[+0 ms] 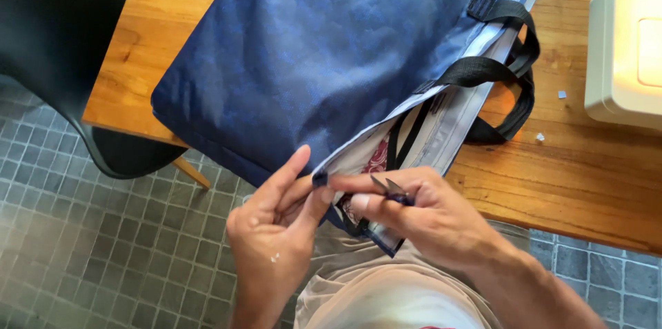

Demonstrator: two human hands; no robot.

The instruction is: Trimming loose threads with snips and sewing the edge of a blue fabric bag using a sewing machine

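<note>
Hands (pixel 276 225) pinching blue bag (pixel 324 53) corner

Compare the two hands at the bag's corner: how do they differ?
The left hand pinches the navy bag's corner edge between thumb and fingers; the right hand holds small thread snips. The left hand's thumb sticks up; the right hand's fingers curl around the snips. Both meet at the bag's open edge.

Warm daylight, glare on the white box (pixel 624 46), hands slightly soft.
</note>
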